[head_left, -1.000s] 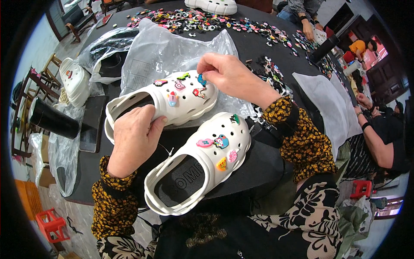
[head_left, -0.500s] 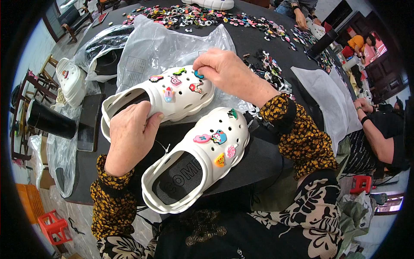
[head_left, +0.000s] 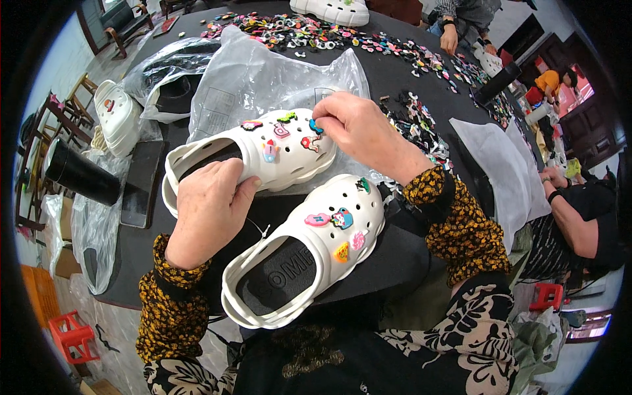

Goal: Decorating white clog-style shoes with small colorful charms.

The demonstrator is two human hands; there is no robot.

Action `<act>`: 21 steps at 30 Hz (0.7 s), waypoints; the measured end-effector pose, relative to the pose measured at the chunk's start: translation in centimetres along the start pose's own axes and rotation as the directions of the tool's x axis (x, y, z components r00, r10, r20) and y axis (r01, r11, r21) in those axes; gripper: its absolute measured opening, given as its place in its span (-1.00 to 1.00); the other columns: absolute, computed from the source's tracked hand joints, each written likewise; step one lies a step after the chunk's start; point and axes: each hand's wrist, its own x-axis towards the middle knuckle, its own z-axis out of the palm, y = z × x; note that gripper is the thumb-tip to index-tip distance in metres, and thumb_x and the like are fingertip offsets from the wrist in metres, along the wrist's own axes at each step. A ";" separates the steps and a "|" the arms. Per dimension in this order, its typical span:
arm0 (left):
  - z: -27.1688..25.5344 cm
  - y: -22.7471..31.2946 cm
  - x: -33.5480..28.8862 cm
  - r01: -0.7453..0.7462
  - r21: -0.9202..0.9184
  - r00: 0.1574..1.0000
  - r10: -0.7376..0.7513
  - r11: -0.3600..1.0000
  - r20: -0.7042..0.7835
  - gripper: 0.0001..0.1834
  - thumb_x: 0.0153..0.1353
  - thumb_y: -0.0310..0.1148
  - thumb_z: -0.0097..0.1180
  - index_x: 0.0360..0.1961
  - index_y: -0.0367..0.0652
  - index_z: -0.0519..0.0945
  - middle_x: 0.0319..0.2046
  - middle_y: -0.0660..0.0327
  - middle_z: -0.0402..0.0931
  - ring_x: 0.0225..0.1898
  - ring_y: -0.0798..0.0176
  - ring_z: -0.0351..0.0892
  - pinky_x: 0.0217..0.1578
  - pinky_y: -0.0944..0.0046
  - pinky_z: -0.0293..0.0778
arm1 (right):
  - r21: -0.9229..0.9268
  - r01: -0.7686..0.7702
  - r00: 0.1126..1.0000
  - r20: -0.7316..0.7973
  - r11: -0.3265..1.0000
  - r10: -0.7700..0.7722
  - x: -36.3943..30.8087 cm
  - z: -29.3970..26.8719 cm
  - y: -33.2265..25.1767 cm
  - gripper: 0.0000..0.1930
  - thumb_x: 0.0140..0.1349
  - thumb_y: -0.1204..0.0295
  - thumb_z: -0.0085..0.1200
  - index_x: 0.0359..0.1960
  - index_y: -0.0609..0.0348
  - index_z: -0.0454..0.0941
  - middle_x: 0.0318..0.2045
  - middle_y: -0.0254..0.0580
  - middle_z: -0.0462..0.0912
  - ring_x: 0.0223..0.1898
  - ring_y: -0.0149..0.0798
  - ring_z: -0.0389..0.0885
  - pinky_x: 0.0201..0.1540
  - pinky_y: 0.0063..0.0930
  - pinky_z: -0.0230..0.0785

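A white clog (head_left: 247,158) with several coloured charms lies on a clear plastic bag (head_left: 276,72). My left hand (head_left: 214,207) grips its near side edge by the opening, thumb outside. At the toe, the thumb and fingertips of my right hand (head_left: 362,128) pinch a small blue charm (head_left: 316,126) against the clog's upper; whether it sits in a hole is hidden. In front lies a second white clog (head_left: 359,210), its dark insole showing, with several charms on its upper, among them a yellow one (head_left: 341,252) and a pink one (head_left: 317,219).
Loose charms (head_left: 289,29) are strewn along the dark table's far side. At left are a white clog (head_left: 117,118), a black cup (head_left: 82,174) and a phone (head_left: 140,184). White sheets (head_left: 503,164) lie at right, near a co-worker's arm (head_left: 573,214).
The view has shifted slightly, moving most things a little right and down in the picture. My hands keep the same holds on the clog and the blue charm.
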 end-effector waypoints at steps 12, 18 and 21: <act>0.0 -0.1 -0.1 -0.010 -0.014 1.000 0.010 1.000 0.008 -0.73 0.12 -0.38 0.20 -0.52 -0.25 0.34 -0.63 0.04 0.36 -0.53 -0.08 0.43 -0.50 0.06 0.32 | -0.163 0.156 0.988 0.014 0.974 -0.156 -1.0 -0.1 -0.8 -0.88 0.12 0.53 0.07 -0.31 0.29 0.55 -0.34 -0.02 0.54 -0.21 0.03 0.55 -0.09 -0.18 0.40; -0.1 0.0 0.0 -0.023 0.008 1.000 0.023 1.000 0.000 -0.73 0.08 -0.38 0.22 -0.55 -0.21 0.35 -0.64 0.07 0.38 -0.51 -0.04 0.48 -0.48 0.06 0.36 | -0.108 0.078 0.996 -0.027 0.991 -0.081 -0.9 0.1 -0.3 -0.88 0.16 0.54 0.01 -0.32 0.32 0.55 -0.37 0.05 0.57 -0.23 0.05 0.56 -0.10 -0.16 0.41; -0.2 -0.1 -0.1 -0.024 0.013 1.000 0.023 1.000 0.009 -0.73 0.07 -0.38 0.23 -0.54 -0.21 0.35 -0.64 0.07 0.38 -0.51 -0.04 0.47 -0.48 0.06 0.36 | -0.026 0.002 0.999 -0.046 1.000 -0.003 -1.0 -0.1 -0.5 -0.87 0.18 0.54 -0.01 -0.32 0.35 0.56 -0.37 0.09 0.59 -0.25 0.07 0.58 -0.13 -0.16 0.42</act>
